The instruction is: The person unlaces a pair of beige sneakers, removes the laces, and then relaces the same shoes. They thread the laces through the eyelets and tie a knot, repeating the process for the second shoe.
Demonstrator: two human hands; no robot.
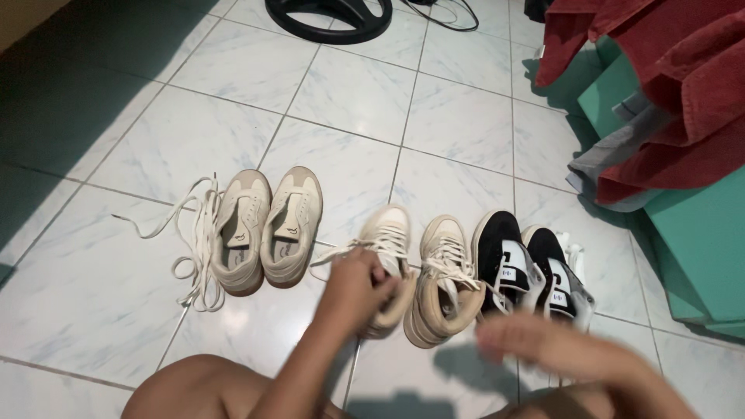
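Soft, even indoor light on the pale tiled floor [341,93], with dull glare on the tiles near the middle. A deep shadow covers the upper left of the frame. The right hand [543,345] at the bottom right smears with motion blur; shoes stay sharp.

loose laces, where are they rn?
Head view, left side: the loose laces lie on the floor tiles against the unlaced beige pair, far left of the shoe row.

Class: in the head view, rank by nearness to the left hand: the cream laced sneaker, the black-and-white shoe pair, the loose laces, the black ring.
1. cream laced sneaker, in the left hand.
2. black-and-white shoe pair, right.
3. loose laces, far left.
4. black ring, top.
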